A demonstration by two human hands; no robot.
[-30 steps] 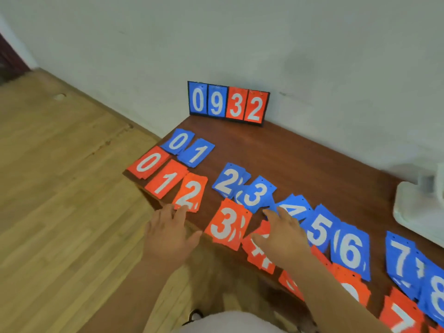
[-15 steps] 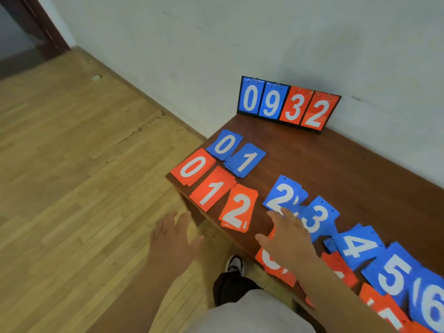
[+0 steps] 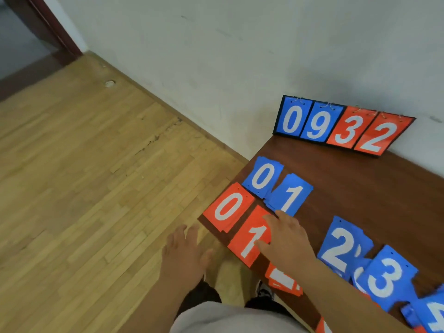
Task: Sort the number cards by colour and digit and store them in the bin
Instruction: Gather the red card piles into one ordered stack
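Observation:
Piles of number cards lie on a dark wooden table [image 3: 360,188]. Blue 0 [image 3: 263,176] and blue 1 [image 3: 290,197] sit at the back left, red 0 [image 3: 228,207] and red 1 [image 3: 249,239] in front of them. My right hand [image 3: 286,239] lies flat with straight fingers over the right part of the red 1 pile, fingertips near the blue 1. A red 2 pile [image 3: 283,280] shows under my forearm. Blue 2 [image 3: 343,246], blue 3 [image 3: 384,277] and blue 4 [image 3: 432,316] run to the right. My left hand [image 3: 185,255] hovers open off the table's left edge, holding nothing.
A flip scoreboard [image 3: 341,127] reading 0 9 3 2 leans against the white wall at the table's back. Wooden floor [image 3: 84,188] spreads to the left, with a dark doorway at the far upper left. My legs and shoes are below the table edge.
The view swung left. My right hand moved from the red 3 and 4 cards to the red 1 pile. My left hand stayed open off the table's edge.

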